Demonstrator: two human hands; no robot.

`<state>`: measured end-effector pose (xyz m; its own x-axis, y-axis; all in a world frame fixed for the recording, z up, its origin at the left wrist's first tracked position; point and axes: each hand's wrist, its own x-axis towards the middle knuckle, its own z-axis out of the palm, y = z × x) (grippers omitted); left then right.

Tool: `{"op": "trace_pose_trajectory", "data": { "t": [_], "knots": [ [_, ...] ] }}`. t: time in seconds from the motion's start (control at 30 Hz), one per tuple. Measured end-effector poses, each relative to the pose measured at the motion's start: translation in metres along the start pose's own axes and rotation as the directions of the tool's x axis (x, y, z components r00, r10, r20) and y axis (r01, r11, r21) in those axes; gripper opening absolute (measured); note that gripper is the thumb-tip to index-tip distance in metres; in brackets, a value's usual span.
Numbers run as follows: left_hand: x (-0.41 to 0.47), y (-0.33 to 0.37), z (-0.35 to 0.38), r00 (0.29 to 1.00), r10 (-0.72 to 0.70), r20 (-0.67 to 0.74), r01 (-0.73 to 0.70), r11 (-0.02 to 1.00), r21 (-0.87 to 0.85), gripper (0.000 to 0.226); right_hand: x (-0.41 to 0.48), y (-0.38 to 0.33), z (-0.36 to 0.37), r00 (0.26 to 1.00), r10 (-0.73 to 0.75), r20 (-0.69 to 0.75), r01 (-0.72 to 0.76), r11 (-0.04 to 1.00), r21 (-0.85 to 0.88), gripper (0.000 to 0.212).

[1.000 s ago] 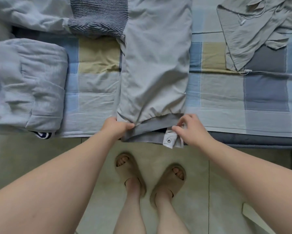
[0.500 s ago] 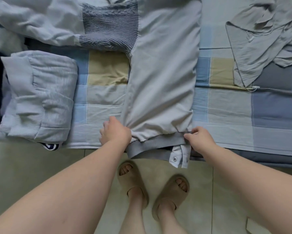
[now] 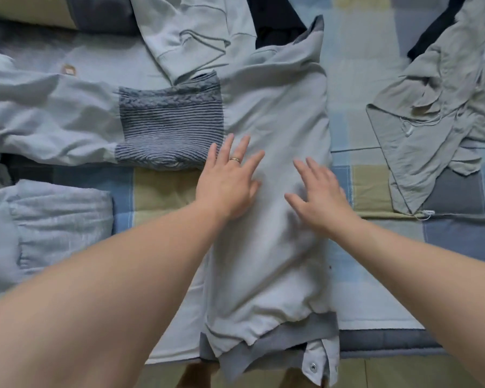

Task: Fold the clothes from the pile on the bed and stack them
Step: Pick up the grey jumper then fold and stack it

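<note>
At 6 o'clock, the hem of the pale grey jacket [image 3: 272, 261] overhangs the edge of the bed [image 3: 375, 303]. At the centre, the left hand [image 3: 227, 186] and right hand [image 3: 319, 197] lie flat on it, fingers spread wide. A folded garment [image 3: 53, 228] sits at 9 o'clock and a crumpled garment [image 3: 431, 121] at 2.

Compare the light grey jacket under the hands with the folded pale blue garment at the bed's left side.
The light grey jacket with a dark grey hem band lies long and narrow, only partly folded; the pale blue textured garment is a compact folded bundle. The left hand and right hand are spread open on the jacket; neither touches the blue garment. Both lie on the checked quilt.
</note>
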<state>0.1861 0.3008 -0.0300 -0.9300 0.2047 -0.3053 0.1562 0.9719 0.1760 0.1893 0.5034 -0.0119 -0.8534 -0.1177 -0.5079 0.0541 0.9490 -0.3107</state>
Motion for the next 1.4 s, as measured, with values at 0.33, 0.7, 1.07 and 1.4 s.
{"op": "trace_pose_trajectory", "data": {
  "t": [0.33, 0.7, 1.07, 1.4],
  "knots": [
    [0.039, -0.209, -0.024, 0.969, -0.233, 0.078, 0.222, 0.967, 0.127, 0.074, 0.124, -0.099, 0.013, 0.933, 0.360, -0.003, -0.357, 0.926, 0.124, 0.079],
    [-0.021, -0.386, -0.064, 0.904, -0.422, -0.070, 0.427, 0.900, 0.085, 0.059, 0.155, -0.287, 0.031, 0.940, 0.155, 0.305, -0.241, 0.933, 0.268, 0.100],
    [-0.068, -0.433, -0.117, 0.330, -0.937, 0.117, 0.818, 0.221, -0.531, 0.121, 0.129, -0.381, 0.046, 0.886, -0.151, 0.438, -0.108, 0.851, 0.514, 0.071],
    [-0.068, -0.443, -0.127, 0.333, -0.845, 0.418, 0.587, -0.161, -0.793, 0.101, 0.125, -0.437, 0.055, 0.867, -0.247, 0.433, -0.105, 0.758, 0.644, 0.063]
  ]
}}
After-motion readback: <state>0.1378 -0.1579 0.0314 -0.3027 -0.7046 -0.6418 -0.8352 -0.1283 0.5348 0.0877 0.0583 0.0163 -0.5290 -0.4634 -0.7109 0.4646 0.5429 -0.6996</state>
